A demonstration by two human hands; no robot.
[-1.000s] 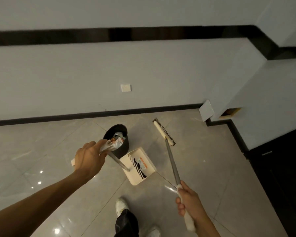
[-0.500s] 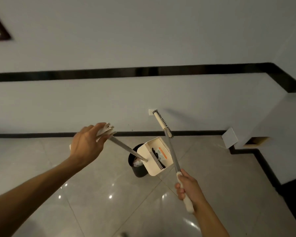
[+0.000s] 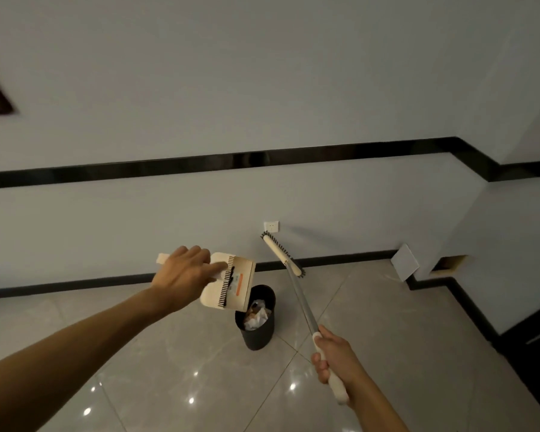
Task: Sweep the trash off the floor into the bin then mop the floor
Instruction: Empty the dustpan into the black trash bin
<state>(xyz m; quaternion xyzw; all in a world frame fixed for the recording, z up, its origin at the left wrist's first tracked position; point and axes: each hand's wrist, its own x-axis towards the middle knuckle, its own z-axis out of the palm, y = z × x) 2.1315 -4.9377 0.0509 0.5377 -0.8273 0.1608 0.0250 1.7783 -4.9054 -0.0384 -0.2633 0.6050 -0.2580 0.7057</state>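
Emptying: left hand clasps a cream plastic dustpan, black round bin below its fingers. Right hand grips a steel-shafted broom. Mopping comes next.

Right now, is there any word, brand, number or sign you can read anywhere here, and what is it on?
No text here is legible.
The sticker inside the dustpan: orange and white, print too small and blurred to read.
The wall socket: no marking can be read.

Cream dustpan, black bin, grey floor
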